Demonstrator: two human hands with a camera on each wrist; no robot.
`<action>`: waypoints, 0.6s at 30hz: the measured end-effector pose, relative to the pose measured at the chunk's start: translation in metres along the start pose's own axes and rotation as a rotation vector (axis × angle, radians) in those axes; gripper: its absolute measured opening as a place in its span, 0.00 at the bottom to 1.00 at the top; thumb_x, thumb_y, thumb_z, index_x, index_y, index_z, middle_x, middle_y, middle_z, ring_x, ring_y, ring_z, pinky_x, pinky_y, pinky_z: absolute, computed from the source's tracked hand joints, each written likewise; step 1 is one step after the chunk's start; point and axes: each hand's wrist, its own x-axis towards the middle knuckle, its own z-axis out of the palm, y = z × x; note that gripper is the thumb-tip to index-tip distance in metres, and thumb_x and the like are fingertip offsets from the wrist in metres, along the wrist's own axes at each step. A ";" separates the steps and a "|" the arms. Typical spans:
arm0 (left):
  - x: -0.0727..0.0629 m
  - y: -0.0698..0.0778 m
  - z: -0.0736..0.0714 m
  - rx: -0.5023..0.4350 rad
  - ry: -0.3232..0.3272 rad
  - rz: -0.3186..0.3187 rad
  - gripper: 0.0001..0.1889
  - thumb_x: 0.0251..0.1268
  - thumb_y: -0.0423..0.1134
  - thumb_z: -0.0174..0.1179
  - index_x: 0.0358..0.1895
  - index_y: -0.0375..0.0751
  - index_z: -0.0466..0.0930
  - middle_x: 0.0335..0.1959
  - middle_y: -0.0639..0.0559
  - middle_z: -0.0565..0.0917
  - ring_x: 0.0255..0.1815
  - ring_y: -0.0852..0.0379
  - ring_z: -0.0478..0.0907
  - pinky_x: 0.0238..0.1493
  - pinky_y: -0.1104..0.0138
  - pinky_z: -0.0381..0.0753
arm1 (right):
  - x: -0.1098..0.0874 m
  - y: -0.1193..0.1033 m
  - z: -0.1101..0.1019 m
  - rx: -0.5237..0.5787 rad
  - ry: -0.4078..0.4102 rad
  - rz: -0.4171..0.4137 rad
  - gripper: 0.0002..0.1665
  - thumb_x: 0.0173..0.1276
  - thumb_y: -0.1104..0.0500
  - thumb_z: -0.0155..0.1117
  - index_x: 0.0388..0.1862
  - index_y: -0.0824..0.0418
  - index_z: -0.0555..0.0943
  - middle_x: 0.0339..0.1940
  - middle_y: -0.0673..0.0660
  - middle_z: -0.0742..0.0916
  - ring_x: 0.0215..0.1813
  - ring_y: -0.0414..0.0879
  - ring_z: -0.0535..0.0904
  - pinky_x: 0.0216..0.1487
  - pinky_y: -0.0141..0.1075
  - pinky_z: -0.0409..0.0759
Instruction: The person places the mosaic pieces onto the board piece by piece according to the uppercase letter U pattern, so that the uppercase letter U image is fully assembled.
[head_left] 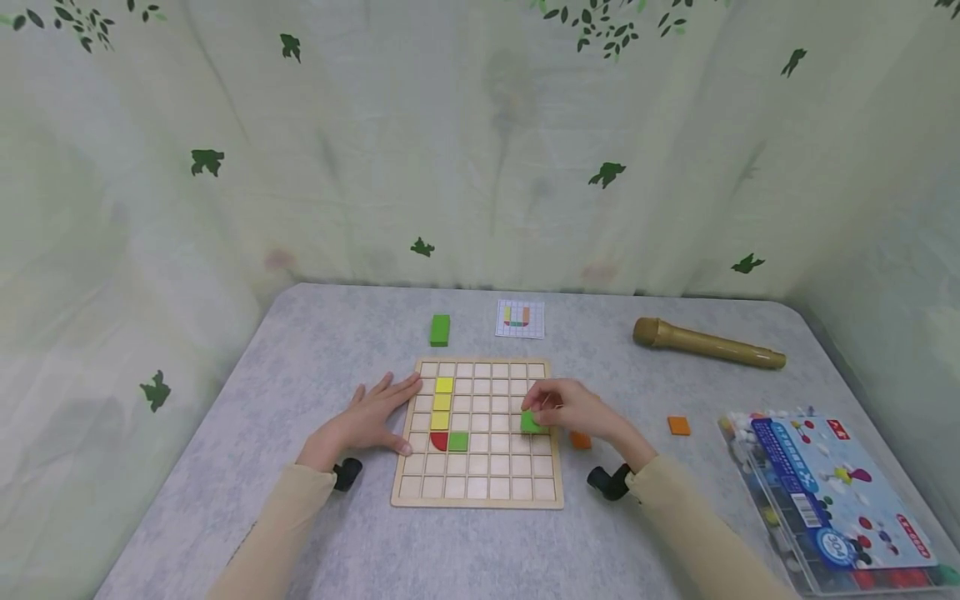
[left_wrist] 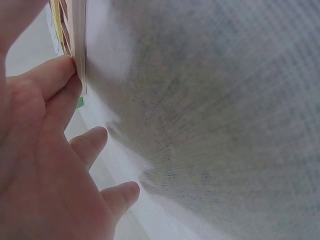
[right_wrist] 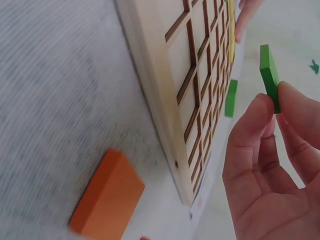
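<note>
A square green tile (right_wrist: 269,77) is pinched between thumb and finger of my right hand (head_left: 573,410), held above the right side of the wooden grid board (head_left: 477,503). My left hand (head_left: 365,419) lies with spread fingers along the board's left edge, its fingertips touching the frame in the left wrist view. Several yellow tiles (head_left: 442,402) form a column in the board's left part. Below them sits a red rounded tile (head_left: 438,442), with another green tile (head_left: 457,442) beside it on the right.
Behind the board lie a green block (head_left: 440,331) and a pattern card (head_left: 520,319). An orange block (head_left: 581,440) lies by the board's right edge, and an orange tile (head_left: 678,426) farther right. A brown microphone-shaped object (head_left: 708,342) and a plastic box (head_left: 847,500) occupy the right.
</note>
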 end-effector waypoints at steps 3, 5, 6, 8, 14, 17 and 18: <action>0.000 0.000 0.000 0.001 0.000 0.000 0.57 0.44 0.53 0.73 0.76 0.41 0.49 0.77 0.45 0.49 0.75 0.35 0.35 0.65 0.35 0.31 | 0.009 -0.001 0.006 -0.010 -0.014 -0.020 0.07 0.63 0.69 0.62 0.39 0.61 0.82 0.33 0.52 0.81 0.34 0.45 0.74 0.36 0.34 0.73; 0.000 0.000 0.000 -0.001 0.002 0.000 0.57 0.44 0.53 0.73 0.76 0.41 0.49 0.77 0.45 0.49 0.75 0.35 0.35 0.65 0.35 0.30 | 0.015 -0.002 0.011 -0.014 -0.030 -0.037 0.06 0.63 0.69 0.62 0.38 0.62 0.82 0.33 0.52 0.81 0.33 0.45 0.74 0.35 0.34 0.74; 0.000 -0.001 0.000 -0.003 0.003 0.001 0.57 0.44 0.53 0.73 0.76 0.41 0.49 0.77 0.45 0.49 0.75 0.35 0.35 0.65 0.35 0.30 | 0.018 -0.003 0.013 -0.018 -0.036 -0.042 0.06 0.63 0.69 0.63 0.38 0.61 0.82 0.33 0.52 0.81 0.32 0.44 0.74 0.35 0.33 0.74; 0.000 -0.001 0.001 -0.003 0.005 0.003 0.57 0.44 0.54 0.73 0.76 0.41 0.49 0.77 0.45 0.49 0.75 0.35 0.35 0.65 0.35 0.31 | 0.023 -0.004 0.019 -0.026 -0.050 -0.054 0.06 0.63 0.69 0.63 0.38 0.61 0.82 0.32 0.51 0.81 0.32 0.43 0.74 0.34 0.33 0.74; 0.000 -0.003 0.001 -0.002 0.007 0.010 0.57 0.44 0.55 0.73 0.76 0.41 0.49 0.77 0.45 0.49 0.75 0.35 0.35 0.65 0.35 0.31 | 0.036 -0.013 0.034 -0.042 -0.089 -0.047 0.07 0.62 0.71 0.61 0.37 0.63 0.82 0.30 0.50 0.81 0.31 0.42 0.74 0.34 0.32 0.74; 0.000 -0.003 0.001 -0.001 0.007 0.012 0.57 0.44 0.55 0.73 0.76 0.41 0.49 0.77 0.45 0.49 0.75 0.35 0.35 0.65 0.35 0.31 | 0.041 -0.017 0.042 -0.046 -0.103 -0.019 0.07 0.62 0.72 0.61 0.36 0.63 0.82 0.28 0.50 0.80 0.31 0.41 0.73 0.34 0.32 0.73; 0.000 -0.003 0.001 -0.001 0.007 0.012 0.57 0.44 0.55 0.73 0.76 0.41 0.49 0.77 0.45 0.49 0.75 0.35 0.35 0.65 0.35 0.31 | 0.042 -0.018 0.044 -0.052 -0.106 -0.013 0.07 0.61 0.73 0.61 0.36 0.64 0.82 0.28 0.50 0.80 0.31 0.41 0.73 0.34 0.32 0.73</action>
